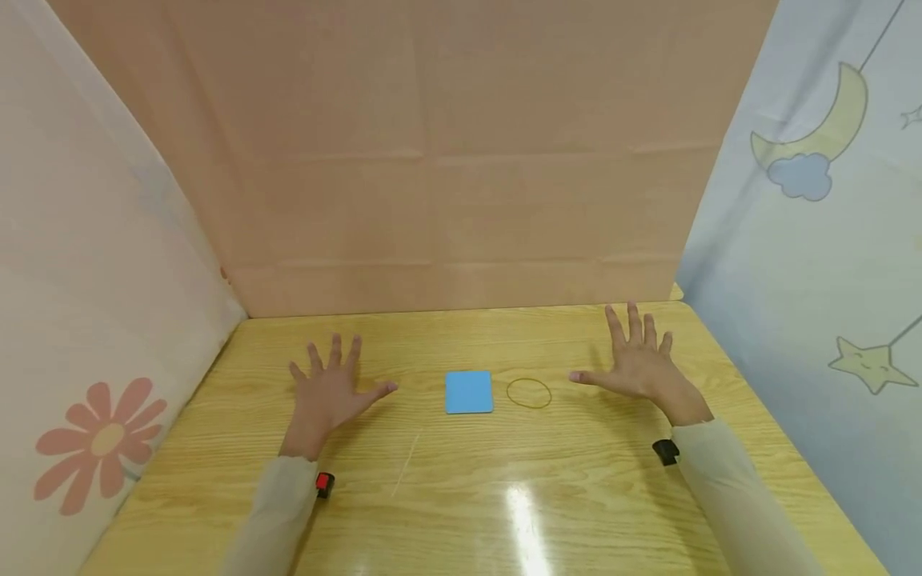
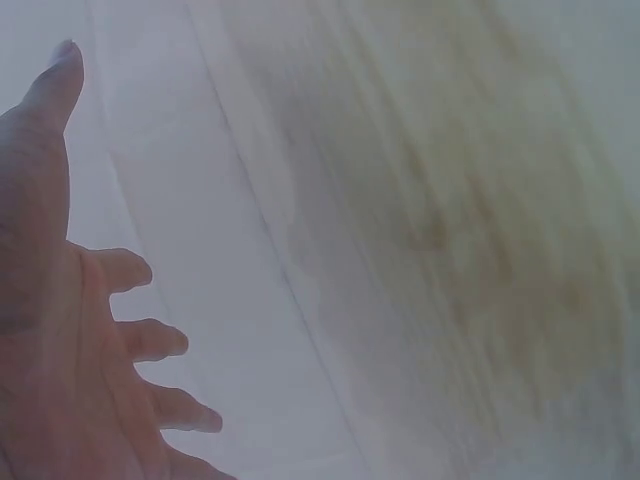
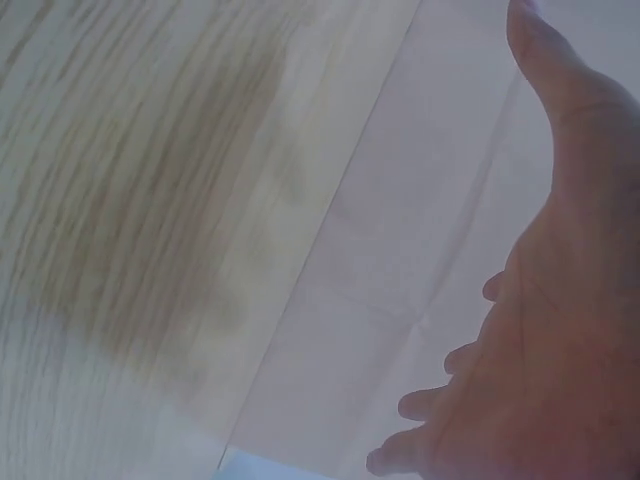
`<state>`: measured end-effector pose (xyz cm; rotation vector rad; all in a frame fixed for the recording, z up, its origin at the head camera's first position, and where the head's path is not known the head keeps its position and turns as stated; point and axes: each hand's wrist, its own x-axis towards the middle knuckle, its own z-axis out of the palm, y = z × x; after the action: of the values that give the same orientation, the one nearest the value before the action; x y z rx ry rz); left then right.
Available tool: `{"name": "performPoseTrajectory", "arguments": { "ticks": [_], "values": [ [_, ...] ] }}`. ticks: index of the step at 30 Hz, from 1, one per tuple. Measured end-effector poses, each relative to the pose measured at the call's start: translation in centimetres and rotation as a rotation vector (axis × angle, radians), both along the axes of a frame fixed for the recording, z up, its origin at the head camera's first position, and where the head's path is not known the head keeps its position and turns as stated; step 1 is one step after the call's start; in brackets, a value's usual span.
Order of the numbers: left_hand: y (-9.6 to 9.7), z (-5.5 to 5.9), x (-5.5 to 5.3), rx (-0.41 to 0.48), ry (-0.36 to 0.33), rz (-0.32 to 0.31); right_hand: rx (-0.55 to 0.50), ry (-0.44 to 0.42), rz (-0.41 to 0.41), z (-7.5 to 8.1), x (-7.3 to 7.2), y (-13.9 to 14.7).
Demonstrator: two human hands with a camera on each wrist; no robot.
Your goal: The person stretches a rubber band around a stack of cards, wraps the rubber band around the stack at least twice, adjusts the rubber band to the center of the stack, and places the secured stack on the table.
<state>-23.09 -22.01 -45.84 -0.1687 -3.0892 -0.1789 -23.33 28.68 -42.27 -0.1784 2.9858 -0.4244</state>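
A flat blue square (image 1: pixel 469 392) lies on the wooden table (image 1: pixel 446 496) near the middle in the head view. Just right of it is a thin yellow rubber band (image 1: pixel 529 380), spread in an oval loop. My left hand (image 1: pixel 327 396) hovers to the left of the square, fingers spread and thumb pointing toward it, holding nothing. To the right of the band my right hand (image 1: pixel 641 368) is spread the same way, its thumb tip nearest the loop. Both wrist views show bare palms, the left hand (image 2: pixel 70 350) and the right hand (image 3: pixel 560 330), with extended fingers.
A pinkish-brown sheet (image 1: pixel 432 200) hangs along the table's far edge. On the left stands a pale cloth with a flower (image 1: pixel 108 439); on the right, a pale blue cloth carries a moon (image 1: pixel 843 112) and a star (image 1: pixel 871 364). Light glares on the tabletop in front.
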Motion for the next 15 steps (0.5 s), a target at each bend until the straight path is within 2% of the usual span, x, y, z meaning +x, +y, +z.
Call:
{"name": "performPoseTrajectory", "arguments": {
  "ticks": [9,15],
  "values": [
    [1.6,0.6,0.4,0.051,0.016,-0.044,-0.092,-0.013,0.031,0.8,0.5,-1.3],
    [2.6,1.1,0.7,0.216,-0.064,-0.095,-0.13,0.007,0.052,1.3,0.8,-2.4]
  ]
}}
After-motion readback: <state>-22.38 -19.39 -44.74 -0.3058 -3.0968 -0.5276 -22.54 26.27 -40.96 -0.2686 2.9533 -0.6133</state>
